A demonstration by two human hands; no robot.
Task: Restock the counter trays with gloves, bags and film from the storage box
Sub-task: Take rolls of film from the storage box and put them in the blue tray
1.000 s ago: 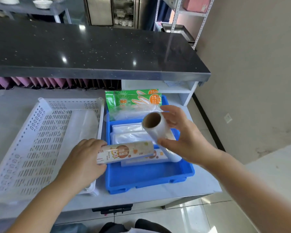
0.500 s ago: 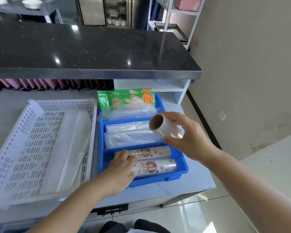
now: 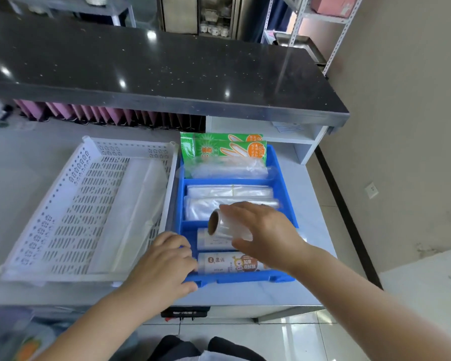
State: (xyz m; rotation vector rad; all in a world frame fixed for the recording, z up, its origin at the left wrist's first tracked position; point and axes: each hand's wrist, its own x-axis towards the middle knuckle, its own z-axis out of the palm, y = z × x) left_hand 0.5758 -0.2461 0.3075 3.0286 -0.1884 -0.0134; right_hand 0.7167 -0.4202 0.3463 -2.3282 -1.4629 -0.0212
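In right hand, film roll left-right.

A pale counter bears a white perforated tray just beside a blue divided tray.

left hand bare; right hand bare | forearms bare | dark trousers

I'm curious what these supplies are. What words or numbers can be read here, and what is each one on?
"加厚保鲜膜": front cling film roll in the blue tray.
Logo beside it on that roll: too blurred to read.
"100", sideways, apparently: green glove pack; its other print is blurred.
No print seen: bare film roll in the right hand.
Too small to read: sheet of paper.
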